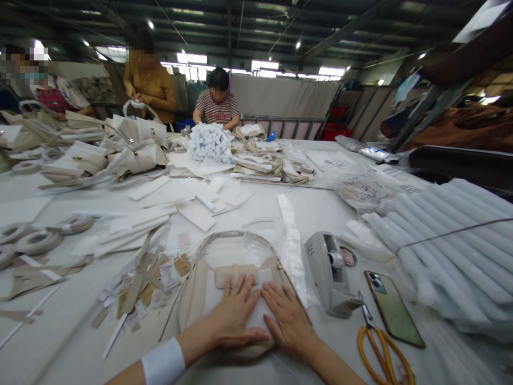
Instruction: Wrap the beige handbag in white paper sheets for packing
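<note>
The person's left hand (234, 315) and right hand (288, 321) rest flat on a beige bag (194, 297), with all the fingers spread apart. The bag lies right under both hands, and its handle (236, 233) curves up ahead of them. Just to the right of the right hand sits a grey tape holder (326, 272), then orange scissors (385, 355) and a green phone (395, 307). To the left of the left hand is a messy heap of tags and strips (138, 283). Farther right of the hands lie long white tubes (452, 251). Far ahead of them are more bags (142, 155), a bundle of white sticks (210, 141) and three people (216, 104)
</note>
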{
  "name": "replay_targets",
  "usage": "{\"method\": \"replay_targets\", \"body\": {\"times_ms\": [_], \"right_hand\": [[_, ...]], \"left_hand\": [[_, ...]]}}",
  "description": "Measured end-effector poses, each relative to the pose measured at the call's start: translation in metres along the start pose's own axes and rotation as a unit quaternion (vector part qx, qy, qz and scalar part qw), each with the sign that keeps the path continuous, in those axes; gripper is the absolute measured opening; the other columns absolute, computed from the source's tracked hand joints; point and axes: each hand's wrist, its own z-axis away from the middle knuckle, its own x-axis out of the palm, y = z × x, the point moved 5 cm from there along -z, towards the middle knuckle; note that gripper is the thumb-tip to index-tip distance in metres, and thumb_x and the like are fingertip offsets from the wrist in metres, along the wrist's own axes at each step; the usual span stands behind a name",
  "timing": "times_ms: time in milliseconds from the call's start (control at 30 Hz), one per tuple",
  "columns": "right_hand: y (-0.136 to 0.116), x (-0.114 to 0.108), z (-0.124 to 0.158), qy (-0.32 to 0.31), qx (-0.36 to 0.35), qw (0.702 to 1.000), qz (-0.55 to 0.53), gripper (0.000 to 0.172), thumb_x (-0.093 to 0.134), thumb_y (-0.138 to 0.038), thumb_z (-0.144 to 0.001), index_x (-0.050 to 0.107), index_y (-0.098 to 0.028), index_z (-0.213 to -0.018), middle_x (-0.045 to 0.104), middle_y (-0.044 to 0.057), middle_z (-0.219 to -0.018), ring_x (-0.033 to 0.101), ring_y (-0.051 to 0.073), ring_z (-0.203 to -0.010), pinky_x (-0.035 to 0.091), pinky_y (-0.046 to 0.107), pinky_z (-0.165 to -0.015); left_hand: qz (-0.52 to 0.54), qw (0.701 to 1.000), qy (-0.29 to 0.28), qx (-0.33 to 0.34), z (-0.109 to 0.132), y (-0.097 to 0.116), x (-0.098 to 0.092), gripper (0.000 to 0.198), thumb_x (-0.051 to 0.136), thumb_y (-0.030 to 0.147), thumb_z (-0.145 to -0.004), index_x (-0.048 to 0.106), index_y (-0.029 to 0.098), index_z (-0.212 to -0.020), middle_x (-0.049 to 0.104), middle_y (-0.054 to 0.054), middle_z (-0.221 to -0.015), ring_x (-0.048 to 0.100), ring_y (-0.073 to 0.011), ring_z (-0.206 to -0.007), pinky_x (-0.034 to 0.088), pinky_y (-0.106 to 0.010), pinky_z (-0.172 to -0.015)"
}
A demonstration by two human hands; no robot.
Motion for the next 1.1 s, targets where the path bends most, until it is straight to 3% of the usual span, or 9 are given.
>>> {"method": "replay_targets", "body": {"times_ms": [167,267,333,500,667,733,800,1000,1100], "right_hand": [[0.005,-0.023,-0.008,-0.057,0.017,0.997,-0.040,0.060,0.043,-0.044,-0.095,0.032,-0.015,-0.145,0.041,0.014,-0.145,0.038,0.028,-0.133,0.035,0.052,-0.109],[-0.004,-0.043,-0.011,-0.058,0.010,0.998,-0.030,0.080,0.051,-0.060,-0.086,0.028,-0.011,-0.146,0.037,0.019,-0.146,0.033,0.034,-0.136,0.029,0.059,-0.110],[-0.015,-0.053,-0.009,-0.034,-0.021,0.999,-0.006,0.090,0.058,-0.064,-0.080,0.029,-0.011,-0.146,0.036,0.021,-0.147,0.029,0.038,-0.137,0.021,0.065,-0.111],[-0.039,-0.059,-0.003,-0.003,-0.089,0.995,0.040,0.069,0.063,-0.044,-0.082,0.039,-0.015,-0.140,0.043,0.019,-0.143,0.033,0.037,-0.135,0.015,0.067,-0.111],[-0.041,-0.061,-0.018,-0.038,-0.100,0.994,0.033,0.056,0.058,-0.034,-0.085,0.046,-0.010,-0.134,0.044,0.021,-0.141,0.031,0.035,-0.136,0.011,0.067,-0.112],[-0.040,-0.055,-0.023,-0.053,-0.124,0.991,0.019,0.054,0.055,-0.033,-0.087,0.046,-0.008,-0.133,0.046,0.020,-0.140,0.032,0.034,-0.135,0.011,0.066,-0.113],[-0.036,-0.043,-0.022,-0.055,-0.142,0.988,0.007,0.050,0.055,-0.030,-0.087,0.048,-0.007,-0.130,0.053,0.020,-0.134,0.040,0.033,-0.131,0.017,0.064,-0.113],[-0.021,0.012,-0.006,0.033,-0.161,0.986,0.025,0.038,0.043,-0.007,-0.087,0.054,-0.009,-0.123,0.063,0.016,-0.121,0.054,0.025,-0.119,0.042,0.050,-0.105],[-0.022,0.017,-0.002,0.065,-0.161,0.984,0.029,0.043,0.037,-0.001,-0.085,0.054,-0.011,-0.123,0.064,0.014,-0.120,0.054,0.023,-0.119,0.044,0.048,-0.103]], "left_hand": [[-0.055,0.997,0.042,-0.022,0.038,0.009,-0.025,0.117,0.059,0.082,-0.060,0.015,0.021,-0.150,0.006,-0.022,-0.155,0.010,-0.0452,-0.140,0.016,-0.066,-0.109],[-0.128,0.987,0.036,-0.091,0.062,0.000,-0.017,0.119,0.077,0.067,-0.054,0.021,0.020,-0.148,0.019,-0.025,-0.152,0.021,-0.0464,-0.137,0.021,-0.065,-0.108],[-0.166,0.977,0.050,-0.125,0.071,-0.009,-0.008,0.110,0.080,0.054,-0.061,0.023,0.019,-0.148,0.027,-0.025,-0.150,0.027,-0.0429,-0.137,0.026,-0.060,-0.108],[-0.210,0.966,0.085,-0.124,0.071,-0.022,0.006,0.080,0.070,0.046,-0.077,0.036,0.013,-0.141,0.042,-0.024,-0.141,0.041,-0.0364,-0.130,0.033,-0.051,-0.107],[-0.217,0.971,0.051,-0.089,0.066,-0.019,-0.010,0.071,0.064,0.043,-0.081,0.037,0.010,-0.138,0.056,-0.023,-0.120,0.057,-0.0343,-0.109,0.046,-0.046,-0.091],[-0.211,0.974,0.041,-0.069,0.066,-0.019,-0.013,0.065,0.059,0.038,-0.083,0.037,0.011,-0.138,0.059,-0.020,-0.110,0.059,-0.0318,-0.100,0.047,-0.047,-0.089],[-0.211,0.975,0.046,-0.056,0.064,-0.023,-0.008,0.059,0.055,0.031,-0.084,0.037,0.012,-0.137,0.058,-0.020,-0.113,0.058,-0.0319,-0.104,0.042,-0.051,-0.096],[-0.250,0.961,0.086,-0.075,0.057,-0.047,0.051,0.050,0.042,0.009,-0.084,0.040,0.009,-0.135,0.047,-0.029,-0.133,0.048,-0.0359,-0.124,0.038,-0.054,-0.101],[-0.266,0.953,0.121,-0.082,0.059,-0.048,0.058,0.045,0.035,0.007,-0.089,0.043,0.012,-0.133,0.048,-0.027,-0.134,0.049,-0.0343,-0.124,0.039,-0.054,-0.101]]}}
